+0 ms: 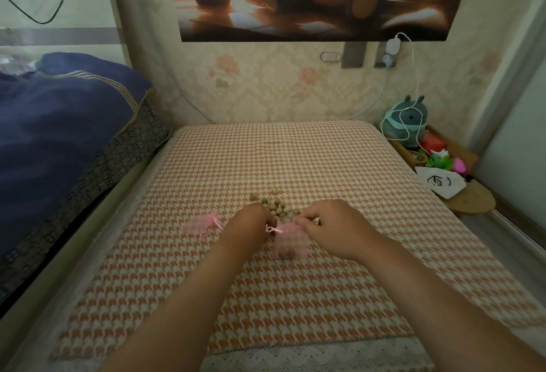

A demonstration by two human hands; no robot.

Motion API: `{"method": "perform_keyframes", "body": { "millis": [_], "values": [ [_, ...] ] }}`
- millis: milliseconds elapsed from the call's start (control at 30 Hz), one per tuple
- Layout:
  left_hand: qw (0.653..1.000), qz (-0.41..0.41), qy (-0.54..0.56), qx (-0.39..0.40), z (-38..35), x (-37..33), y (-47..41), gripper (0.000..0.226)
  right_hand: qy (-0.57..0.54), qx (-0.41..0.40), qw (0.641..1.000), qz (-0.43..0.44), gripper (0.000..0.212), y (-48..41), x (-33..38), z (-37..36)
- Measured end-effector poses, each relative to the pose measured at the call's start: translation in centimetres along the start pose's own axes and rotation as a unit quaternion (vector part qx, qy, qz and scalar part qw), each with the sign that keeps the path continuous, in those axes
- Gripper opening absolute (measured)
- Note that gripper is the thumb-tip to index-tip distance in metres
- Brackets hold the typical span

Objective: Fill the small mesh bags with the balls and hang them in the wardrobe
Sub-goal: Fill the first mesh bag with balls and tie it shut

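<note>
A small pink mesh bag (290, 242) lies on the orange houndstooth cloth (295, 161) between my hands, with a few brown balls showing through its lower end. My left hand (251, 223) pinches the pink drawstring at the bag's left top corner. My right hand (334, 223) pinches the string at the right top corner. A heap of small brown balls (276, 204) lies just beyond my fingers. A second pink mesh bag (201, 223) lies flat to the left, apart from my hands.
A dark blue quilt (65, 123) is piled on the left. At the right edge stand a plush toy (409, 123), a red box (432, 143), a white pouch (440, 183) and a round wooden board (472, 201). The papered wall (280, 87) is behind.
</note>
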State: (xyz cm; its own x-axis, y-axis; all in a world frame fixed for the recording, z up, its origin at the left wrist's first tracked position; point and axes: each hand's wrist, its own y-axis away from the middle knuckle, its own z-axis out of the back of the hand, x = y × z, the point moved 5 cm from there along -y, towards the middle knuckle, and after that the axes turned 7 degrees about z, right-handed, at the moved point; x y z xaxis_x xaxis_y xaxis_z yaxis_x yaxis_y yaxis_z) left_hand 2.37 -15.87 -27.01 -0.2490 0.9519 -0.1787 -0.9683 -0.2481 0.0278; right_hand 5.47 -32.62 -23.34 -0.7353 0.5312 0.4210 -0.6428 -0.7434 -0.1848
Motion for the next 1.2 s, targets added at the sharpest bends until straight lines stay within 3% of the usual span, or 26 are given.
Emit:
{"method": "perform_keyframes", "body": {
  "millis": [67, 167, 267, 333, 500, 800, 1067, 1200],
  "values": [
    [1.0, 0.003, 0.007, 0.017, 0.1, 0.2, -0.1, 0.023, -0.002, 0.001, 1.0, -0.001, 0.04, 0.1, 0.0, 0.0],
    [0.992, 0.024, 0.115, -0.047, 1.8, 1.0, 0.4, 0.019, 0.003, 0.003, 1.0, -0.003, 0.04, 0.1, 0.2, 0.1],
    [0.944, 0.029, 0.295, -0.142, 4.6, 0.8, 2.2, 0.012, 0.021, 0.007, 1.0, -0.005, 0.039, 0.0, 0.4, 0.2],
    [0.925, 0.017, 0.355, -0.136, 5.8, -0.2, 3.3, 0.013, 0.029, 0.012, 0.999, -0.008, 0.035, -0.1, 0.8, 0.3],
    [0.952, -0.039, 0.296, -0.068, 5.0, -2.4, 4.7, 0.007, 0.02, 0.022, 0.999, -0.019, 0.031, 0.0, 1.0, 0.6],
    [0.965, -0.031, 0.244, -0.088, 4.5, -2.2, 4.0, 0.008, 0.026, 0.031, 0.999, -0.018, 0.029, -0.2, 0.6, 0.3],
    [0.971, 0.046, 0.232, -0.038, 4.0, -1.1, 3.4, 0.044, 0.005, 0.018, 1.0, -0.014, 0.026, -0.7, 0.5, 0.4],
    [0.961, 0.072, 0.26, -0.065, 5.0, -0.4, 3.6, 0.05, -0.043, 0.005, 0.999, -0.011, 0.02, -1.0, 0.9, 0.6]
  ]
}}
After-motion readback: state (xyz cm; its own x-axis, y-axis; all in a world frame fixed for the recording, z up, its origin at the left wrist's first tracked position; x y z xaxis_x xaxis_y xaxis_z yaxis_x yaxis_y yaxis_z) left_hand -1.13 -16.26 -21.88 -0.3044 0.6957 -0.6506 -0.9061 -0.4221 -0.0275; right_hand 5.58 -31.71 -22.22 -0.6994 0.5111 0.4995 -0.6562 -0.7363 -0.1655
